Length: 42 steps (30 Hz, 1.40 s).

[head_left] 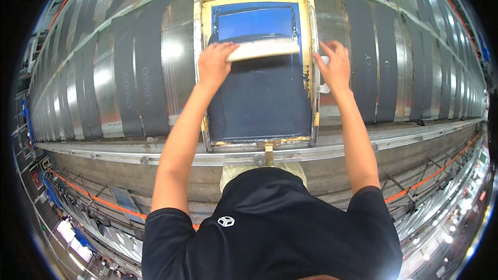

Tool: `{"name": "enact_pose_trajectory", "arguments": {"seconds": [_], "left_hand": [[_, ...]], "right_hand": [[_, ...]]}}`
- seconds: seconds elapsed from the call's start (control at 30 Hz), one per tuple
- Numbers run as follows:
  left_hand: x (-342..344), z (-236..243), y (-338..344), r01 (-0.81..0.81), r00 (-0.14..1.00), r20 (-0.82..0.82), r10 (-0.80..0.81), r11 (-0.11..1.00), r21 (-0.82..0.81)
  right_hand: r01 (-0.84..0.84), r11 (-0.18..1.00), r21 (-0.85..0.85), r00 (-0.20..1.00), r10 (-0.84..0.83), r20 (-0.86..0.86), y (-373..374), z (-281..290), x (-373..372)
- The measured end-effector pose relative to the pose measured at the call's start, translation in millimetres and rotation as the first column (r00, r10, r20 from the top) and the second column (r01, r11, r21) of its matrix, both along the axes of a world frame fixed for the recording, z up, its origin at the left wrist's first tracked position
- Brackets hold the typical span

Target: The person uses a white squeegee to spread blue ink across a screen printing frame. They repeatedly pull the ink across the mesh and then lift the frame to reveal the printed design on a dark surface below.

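- While the head view looks straight down on the work, motion blur softens the pale bar [270,49], so its lower edge is hard to make out.
- The bar lies crosswise over the upper part of the printing frame [313,98], inside its side rails, tilted slightly up toward the right.
- The left hand [215,66] has its fingers closed around the bar's left end and hides that end.
- The right hand [334,67] is held half open beside the frame's right rail, thumb and fingers apart, just clear of the bar's right end; whether it touches the rail, I cannot tell.
- Below the bar, dark ink [259,103] covers the mesh; above it a bright blue panel [254,22] shows, its lower part covered by the bar and a dark streak.
- A white piece [324,88] by the right wrist is partly hidden, its kind unclear.
- A brass-coloured clamp [268,153] stands at the frame's near edge; the dark shirt [280,223] hides most of the pale trousers [295,171].
- Toward the rim, dark grey strips [148,67] bend and blur.
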<state>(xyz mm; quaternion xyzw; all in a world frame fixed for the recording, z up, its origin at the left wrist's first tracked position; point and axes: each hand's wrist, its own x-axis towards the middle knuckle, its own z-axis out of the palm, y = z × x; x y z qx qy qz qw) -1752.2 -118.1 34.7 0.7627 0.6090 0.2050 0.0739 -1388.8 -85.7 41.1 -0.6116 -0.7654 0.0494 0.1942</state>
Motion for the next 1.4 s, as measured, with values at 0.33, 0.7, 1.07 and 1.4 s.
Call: {"name": "enact_pose_trajectory", "arguments": {"seconds": [0.33,0.7,1.07,1.4], "left_hand": [[-4.2,14.0,103.4,0.003,0.999,0.036,0.001,0.994,-0.105],[28.3,4.7,-140.5,-0.009,1.000,0.007,0.010,0.994,-0.108],[21.9,13.9,-105.5,-0.006,1.000,0.005,0.006,1.000,-0.013],[-12.2,19.7,127.1,-0.082,0.993,0.066,0.101,0.965,-0.248]], "right_hand": [[-0.299,0.910,-0.287,0.954,0.289,-0.079,131.4,-12.4,-73.7],[-0.296,0.930,-0.218,0.937,0.238,-0.256,-131.0,-5.4,-49.7],[-0.341,0.935,-0.098,0.922,0.312,-0.231,-77.8,12.6,-56.1],[-0.331,0.943,-0.039,0.935,0.323,-0.144,142.6,-7.5,-80.6]]}}
